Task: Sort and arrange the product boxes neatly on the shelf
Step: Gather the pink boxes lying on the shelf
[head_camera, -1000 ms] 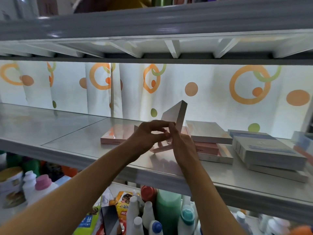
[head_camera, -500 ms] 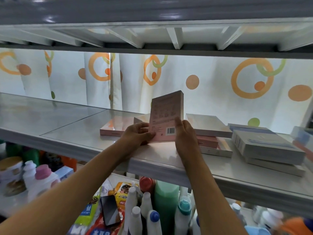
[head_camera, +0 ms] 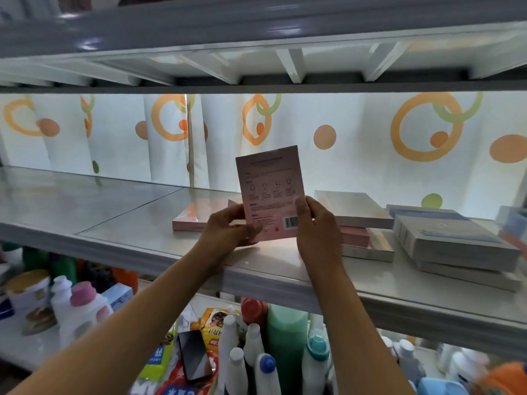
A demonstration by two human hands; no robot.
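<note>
both hands, left hand (head_camera: 228, 229) and right hand (head_camera: 316, 226), grasping upright pink box (head_camera: 271, 192); could topple onto flat boxes (head_camera: 353, 209) at 3 o'clock if released off-balance.

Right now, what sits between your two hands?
In the head view, the upright pink box, barcode side facing you, held between the left hand and right hand.

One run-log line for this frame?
both hands hold pink box upright on shelf | left hand | right hand | other boxes flat
</note>
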